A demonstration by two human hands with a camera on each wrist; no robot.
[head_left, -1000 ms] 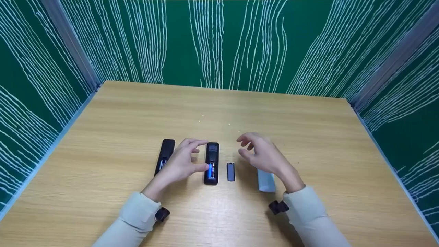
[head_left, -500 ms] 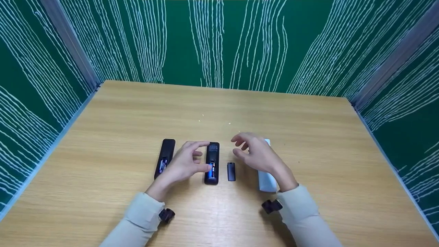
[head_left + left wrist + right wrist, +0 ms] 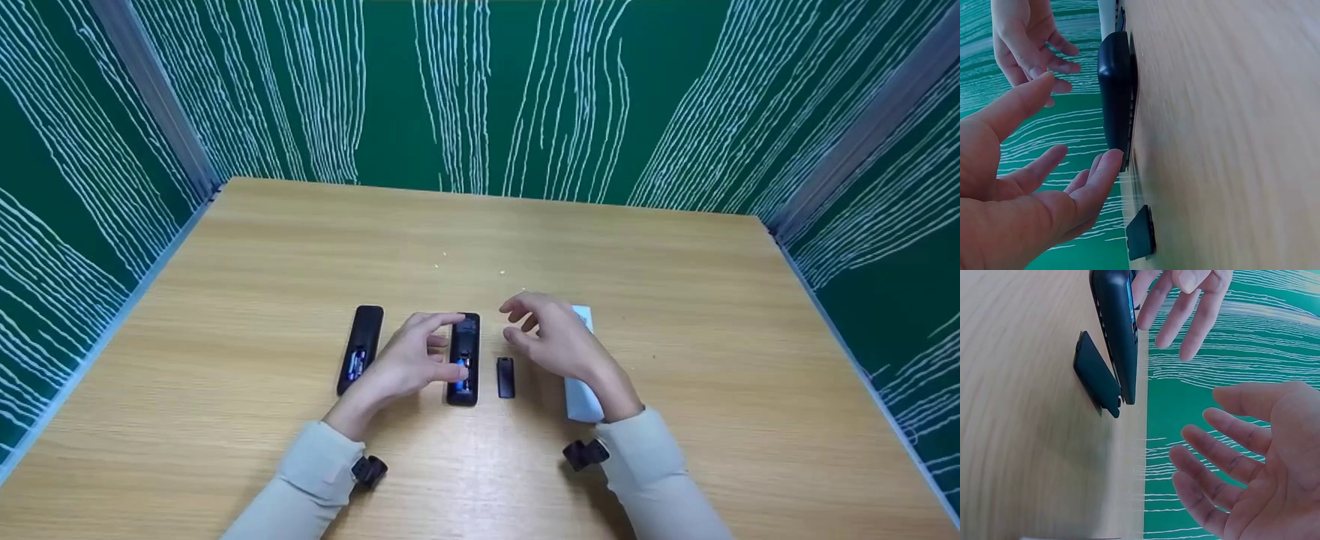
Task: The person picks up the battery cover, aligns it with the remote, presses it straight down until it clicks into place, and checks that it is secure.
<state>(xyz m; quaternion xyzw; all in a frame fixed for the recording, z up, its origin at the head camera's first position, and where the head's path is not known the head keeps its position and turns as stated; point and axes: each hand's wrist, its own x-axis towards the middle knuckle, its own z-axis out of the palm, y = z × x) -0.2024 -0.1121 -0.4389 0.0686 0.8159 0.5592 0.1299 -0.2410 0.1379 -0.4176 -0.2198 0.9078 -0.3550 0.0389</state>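
A black remote control (image 3: 466, 341) lies back side up in the middle, its battery compartment open with a blue battery inside. My left hand (image 3: 409, 356) hovers over its left side, fingers spread and loosely bent, thumb above the compartment. In the left wrist view, a fingertip (image 3: 1111, 159) overlaps the remote's far end. To the right of that remote lies its small black battery cover (image 3: 505, 377). My right hand (image 3: 559, 337) hangs between the cover and a pale blue box (image 3: 583, 401), fingers relaxed and holding nothing. It partly hides the box.
A second black remote (image 3: 365, 326), compartment open and batteries showing, lies left of my left hand. Tiny pale bits (image 3: 502, 272) are scattered farther back on the wooden table (image 3: 675, 262). Green walls with white lines (image 3: 390, 97) enclose the back and sides.
My left hand has shifted slightly right, bringing its thumb farther over the middle remote. My right hand has drifted left, uncovering more of the pale box. The remotes and cover stay put.
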